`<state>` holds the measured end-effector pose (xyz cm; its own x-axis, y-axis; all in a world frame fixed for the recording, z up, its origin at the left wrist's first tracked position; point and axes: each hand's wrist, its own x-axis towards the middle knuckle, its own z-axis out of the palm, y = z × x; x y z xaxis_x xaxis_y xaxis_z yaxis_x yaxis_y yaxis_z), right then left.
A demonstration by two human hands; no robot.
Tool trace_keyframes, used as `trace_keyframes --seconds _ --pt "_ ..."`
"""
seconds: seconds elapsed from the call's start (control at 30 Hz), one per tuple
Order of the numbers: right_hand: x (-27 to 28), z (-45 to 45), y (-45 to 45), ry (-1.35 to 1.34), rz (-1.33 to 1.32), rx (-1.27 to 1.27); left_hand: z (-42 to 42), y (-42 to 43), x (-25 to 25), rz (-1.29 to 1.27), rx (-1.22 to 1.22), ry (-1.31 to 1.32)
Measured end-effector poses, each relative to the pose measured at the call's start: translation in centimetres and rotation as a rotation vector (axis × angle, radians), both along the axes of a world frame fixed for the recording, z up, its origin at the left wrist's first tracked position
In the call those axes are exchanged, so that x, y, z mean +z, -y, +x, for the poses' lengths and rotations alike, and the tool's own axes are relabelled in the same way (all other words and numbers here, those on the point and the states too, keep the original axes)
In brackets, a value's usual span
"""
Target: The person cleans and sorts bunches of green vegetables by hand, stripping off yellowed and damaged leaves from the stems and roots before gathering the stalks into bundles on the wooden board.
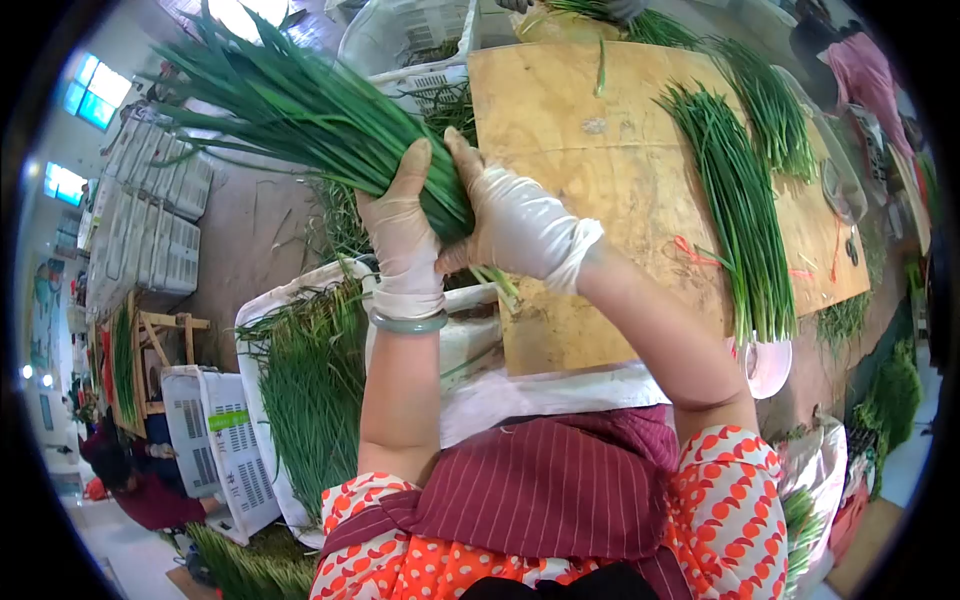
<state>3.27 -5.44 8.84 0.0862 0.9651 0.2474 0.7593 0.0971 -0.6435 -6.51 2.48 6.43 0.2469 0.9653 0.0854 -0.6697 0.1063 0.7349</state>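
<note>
Both my hands wear thin white gloves. A thick bunch of green chives (330,120) is lifted off the left edge of the board, its leaf tips spreading to the upper left. My left hand (405,235) wraps round the bunch near its lower part, thumb on top. From the other side my right hand (520,220) grips the same bunch, its fingers partly hidden behind the leaves. Pale stem ends (500,285) poke out below my right hand. On the wooden board (580,190) at the right lies another chive bunch (735,215), with red ties (697,252) beside it.
A white crate (250,310) full of loose chives stands left of my left arm. Further chives (770,115) lie at the board's far right, near scissors (852,248). Gloved hands of another person (630,8) work across the board. White crates (150,210) are stacked at left.
</note>
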Motion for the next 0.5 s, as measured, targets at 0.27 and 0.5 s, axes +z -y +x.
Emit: trace_keyframes --seconds 0.27,0.5 --pt "-2.7 3.5 1.8 -0.379 0.318 -0.028 3.0 3.7 0.3 0.379 -0.03 -0.054" --pt "-10.0 4.8 1.4 -0.514 0.354 -0.135 4.1 4.2 -4.6 0.387 -0.141 -0.404"
